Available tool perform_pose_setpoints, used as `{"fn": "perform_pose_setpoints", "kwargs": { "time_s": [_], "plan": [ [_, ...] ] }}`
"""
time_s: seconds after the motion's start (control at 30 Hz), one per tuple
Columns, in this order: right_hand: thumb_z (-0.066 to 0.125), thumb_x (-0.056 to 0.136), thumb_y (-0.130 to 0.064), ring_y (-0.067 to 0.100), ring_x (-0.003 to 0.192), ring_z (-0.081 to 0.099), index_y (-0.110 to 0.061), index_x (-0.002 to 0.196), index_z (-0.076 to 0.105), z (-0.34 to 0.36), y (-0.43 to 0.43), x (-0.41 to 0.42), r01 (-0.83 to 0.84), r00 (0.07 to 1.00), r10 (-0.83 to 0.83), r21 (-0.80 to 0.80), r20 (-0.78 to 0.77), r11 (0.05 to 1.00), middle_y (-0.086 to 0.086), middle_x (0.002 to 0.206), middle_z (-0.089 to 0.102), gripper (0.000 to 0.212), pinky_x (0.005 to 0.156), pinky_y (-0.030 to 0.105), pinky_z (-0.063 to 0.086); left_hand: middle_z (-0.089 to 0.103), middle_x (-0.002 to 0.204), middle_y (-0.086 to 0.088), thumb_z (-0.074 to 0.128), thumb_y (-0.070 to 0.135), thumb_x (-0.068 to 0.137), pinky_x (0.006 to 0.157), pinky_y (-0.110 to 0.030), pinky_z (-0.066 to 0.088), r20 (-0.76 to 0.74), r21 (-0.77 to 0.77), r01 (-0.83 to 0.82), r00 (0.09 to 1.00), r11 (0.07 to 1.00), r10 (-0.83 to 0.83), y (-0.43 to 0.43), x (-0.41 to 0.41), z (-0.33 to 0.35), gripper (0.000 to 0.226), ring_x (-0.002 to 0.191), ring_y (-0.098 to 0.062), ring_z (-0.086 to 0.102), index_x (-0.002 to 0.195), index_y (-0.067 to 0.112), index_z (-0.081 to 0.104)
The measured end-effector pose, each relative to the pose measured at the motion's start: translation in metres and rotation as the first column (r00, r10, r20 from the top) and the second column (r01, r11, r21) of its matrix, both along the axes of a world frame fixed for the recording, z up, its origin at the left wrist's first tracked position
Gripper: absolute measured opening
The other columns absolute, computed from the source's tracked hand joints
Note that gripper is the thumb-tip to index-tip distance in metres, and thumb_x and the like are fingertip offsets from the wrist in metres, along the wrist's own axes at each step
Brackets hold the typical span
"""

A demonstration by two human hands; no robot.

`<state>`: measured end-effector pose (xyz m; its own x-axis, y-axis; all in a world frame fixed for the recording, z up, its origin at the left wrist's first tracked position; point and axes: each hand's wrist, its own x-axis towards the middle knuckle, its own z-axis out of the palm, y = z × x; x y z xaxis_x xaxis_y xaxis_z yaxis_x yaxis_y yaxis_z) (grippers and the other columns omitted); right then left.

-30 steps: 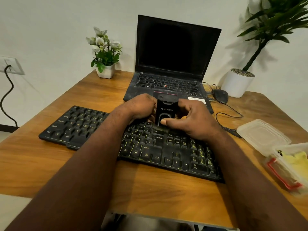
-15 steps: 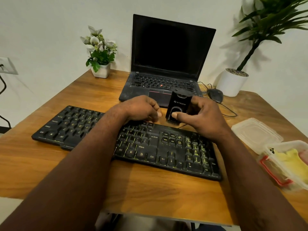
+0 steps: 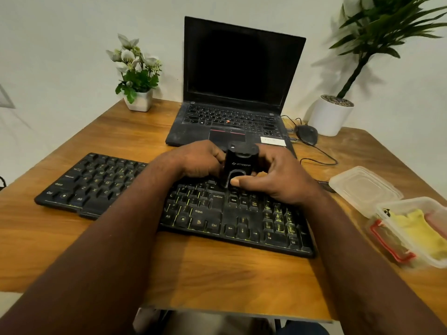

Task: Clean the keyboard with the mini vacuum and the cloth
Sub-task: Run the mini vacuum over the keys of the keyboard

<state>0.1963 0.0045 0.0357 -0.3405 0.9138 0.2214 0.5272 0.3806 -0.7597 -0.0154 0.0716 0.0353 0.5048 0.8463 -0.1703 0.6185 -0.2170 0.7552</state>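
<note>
The wooden desk [image 3: 217, 274] is bare along its near edge, in front of the long black keyboard [image 3: 101, 187], and on the left up to the small white-potted flower plant [image 3: 139, 102]. Behind the keyboard stands the open black laptop [image 3: 242, 68], leaving a narrow gap. On the right, a clear plastic lid [image 3: 362, 187] and a clear plastic box [image 3: 408, 202] holding a yellow cloth [image 3: 420, 228] crowd the edge. A black mouse [image 3: 307, 134] lies beside the laptop.

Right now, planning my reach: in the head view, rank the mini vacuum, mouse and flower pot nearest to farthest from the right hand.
1. mini vacuum, gripped by the right hand.
2. mouse, behind it, right of the laptop.
3. flower pot, far left corner.
</note>
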Motion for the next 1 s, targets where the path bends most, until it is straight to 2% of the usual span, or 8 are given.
{"fn": "perform_pose_setpoints", "kwargs": {
  "time_s": [0.1,0.33,0.47,0.57,0.63,0.77,0.9,1.0],
  "plan": [
    [0.087,0.080,-0.021,0.012,0.095,0.073,-0.035,0.111,0.069,0.006,0.001,0.012,0.018,0.999,-0.018,-0.003,0.037,1.000,-0.009,0.102,0.077,0.039,0.082,0.029,0.060,0.077,0.081,0.007,0.079,0.016,0.086,0.084,-0.036,0.050,0.013,-0.028,0.012,1.000,1.000,-0.012,0.000,-0.002,0.000,0.015,0.080,-0.008,0.069,0.073,0.024,0.079],
    [0.089,0.071,-0.030,0.022,0.092,0.075,-0.017,0.110,0.070,0.012,-0.001,0.047,0.055,0.998,-0.054,-0.087,0.010,0.995,0.007,0.101,0.077,0.045,0.087,0.051,0.061,0.078,0.087,0.003,0.081,0.027,0.086,0.091,-0.039,0.052,0.000,-0.061,0.018,1.000,0.998,-0.018,0.000,-0.002,0.001,0.010,0.087,-0.012,0.071,0.085,0.017,0.080],
    [0.088,0.080,-0.022,0.011,0.085,0.072,-0.037,0.109,0.069,0.004,0.001,0.005,-0.016,1.000,0.016,0.002,0.027,1.000,-0.011,0.096,0.076,0.037,0.070,0.025,0.058,0.075,0.075,0.014,0.076,0.014,0.088,0.082,-0.034,0.048,-0.016,-0.027,-0.013,1.000,1.000,0.012,0.000,0.001,0.001,0.022,0.077,-0.003,0.066,0.069,0.026,0.077],
    [0.087,0.080,-0.024,0.013,0.086,0.073,-0.039,0.103,0.068,0.007,0.000,0.011,0.022,0.999,-0.023,0.023,0.049,0.999,-0.011,0.096,0.077,0.033,0.074,0.029,0.061,0.075,0.075,0.014,0.077,0.018,0.088,0.091,-0.038,0.051,-0.023,-0.043,0.013,1.000,0.999,-0.014,0.000,-0.001,0.001,0.024,0.074,0.002,0.066,0.067,0.028,0.078],
    [0.087,0.079,-0.023,0.012,0.086,0.074,-0.031,0.102,0.069,0.011,-0.003,0.037,0.062,0.996,-0.060,-0.021,0.058,0.998,-0.008,0.096,0.077,0.030,0.077,0.035,0.060,0.078,0.083,0.007,0.080,0.026,0.087,0.096,-0.042,0.052,-0.009,-0.067,0.035,0.999,0.997,-0.035,-0.001,-0.002,0.001,0.008,0.082,-0.006,0.070,0.080,0.022,0.081],
    [0.084,0.072,-0.029,0.018,0.093,0.075,-0.013,0.108,0.070,0.013,-0.006,0.070,0.077,0.997,-0.078,-0.103,0.002,0.992,0.003,0.100,0.078,0.042,0.086,0.041,0.059,0.079,0.088,0.001,0.081,0.027,0.087,0.094,-0.040,0.053,-0.005,-0.067,0.023,1.000,0.997,-0.023,-0.001,-0.003,0.002,0.014,0.084,-0.010,0.072,0.089,0.014,0.081],
    [0.088,0.075,-0.027,0.012,0.087,0.075,-0.028,0.103,0.070,0.010,-0.002,0.030,0.026,0.999,-0.024,-0.079,0.026,0.997,-0.005,0.095,0.078,0.034,0.073,0.027,0.059,0.078,0.084,0.004,0.079,0.023,0.088,0.089,-0.038,0.051,-0.016,-0.052,0.029,0.999,0.998,-0.030,0.000,-0.002,0.001,0.008,0.080,-0.007,0.070,0.082,0.017,0.080],
    [0.089,0.079,-0.025,0.000,0.089,0.071,-0.032,0.114,0.071,0.003,0.000,0.000,0.040,0.999,-0.042,0.080,0.034,0.996,-0.017,0.096,0.076,0.040,0.071,0.014,0.052,0.077,0.081,0.004,0.077,0.012,0.087,0.083,-0.036,0.052,-0.026,0.002,-0.017,1.000,1.000,0.017,0.000,0.000,-0.001,0.010,0.081,-0.012,0.070,0.080,0.017,0.080]
  ]
}}
